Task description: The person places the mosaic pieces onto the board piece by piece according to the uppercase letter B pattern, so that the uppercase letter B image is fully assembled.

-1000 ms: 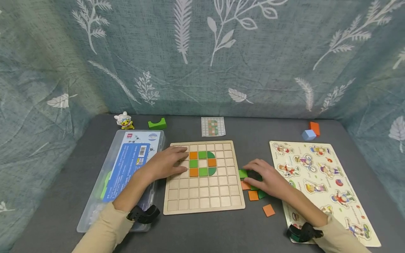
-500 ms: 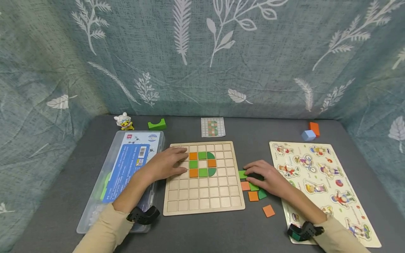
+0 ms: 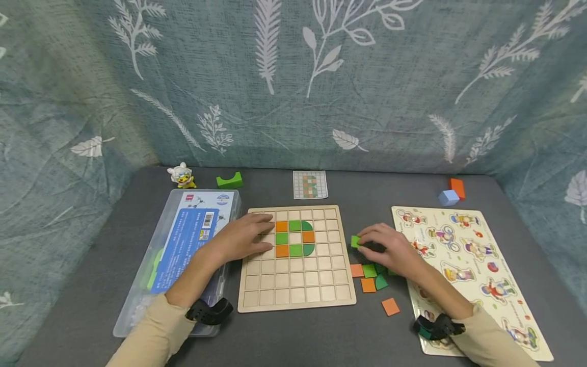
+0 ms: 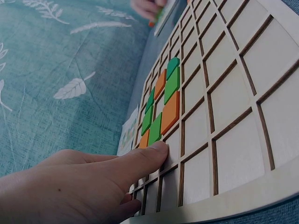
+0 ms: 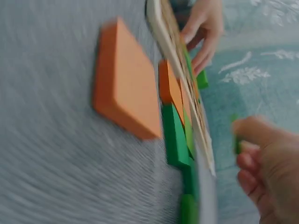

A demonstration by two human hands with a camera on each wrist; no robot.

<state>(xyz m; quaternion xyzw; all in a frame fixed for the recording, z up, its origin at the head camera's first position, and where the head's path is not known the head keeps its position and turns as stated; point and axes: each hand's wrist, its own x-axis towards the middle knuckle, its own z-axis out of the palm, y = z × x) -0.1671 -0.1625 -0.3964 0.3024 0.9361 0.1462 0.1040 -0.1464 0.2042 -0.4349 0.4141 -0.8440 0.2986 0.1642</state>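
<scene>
A wooden grid board [image 3: 297, 295] lies at the middle of the table. Orange square, green square and dark green rounded tiles [image 3: 295, 250] form a ring around one bare cell. My left hand [image 3: 243, 237] rests on the board's left side, its fingers extended beside the orange tiles; in the left wrist view the thumb lies close to the ring. My right hand [image 3: 390, 250] pinches a light green square tile [image 3: 355, 241] between thumb and fingers, just right of the board. In the right wrist view this tile is blurred and partly covered by the thumb.
Loose orange and green tiles [image 3: 368, 285] lie right of the board. A small pattern card [image 3: 310, 184] sits behind it. A plastic case [image 3: 183, 255] stands left, a picture puzzle board [image 3: 468, 275] right. Blocks [image 3: 448, 197] and a figurine [image 3: 182, 176] line the back.
My right hand has picked up the light green square tile from beside the board and raised it slightly away. The left hand keeps its place on the board.
</scene>
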